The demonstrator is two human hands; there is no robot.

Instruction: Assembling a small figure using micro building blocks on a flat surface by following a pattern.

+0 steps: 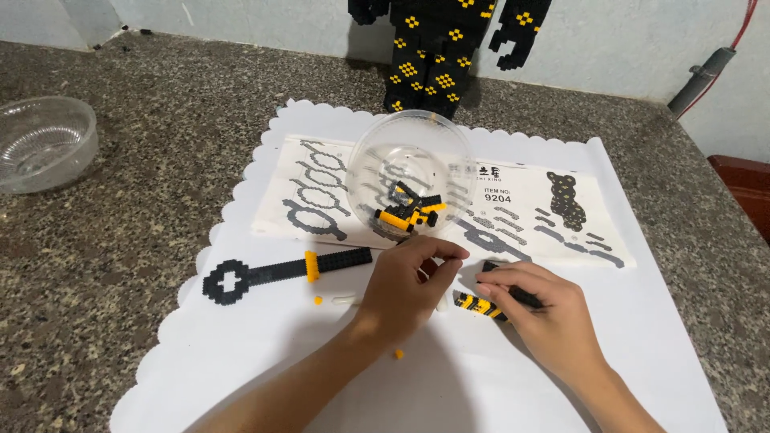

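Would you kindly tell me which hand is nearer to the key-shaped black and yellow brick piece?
Left. The left hand lies just right of the key-shaped black and yellow brick piece; the right hand is farther right.

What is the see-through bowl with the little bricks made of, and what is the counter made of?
The bowl with bricks looks like thin clear plastic: fully transparent, glossy, the sheet showing through. It could be glass; the look leaves that open. The counter looks like polished granite or a similar stone: speckled grey, brown and black grains with a dull shine.
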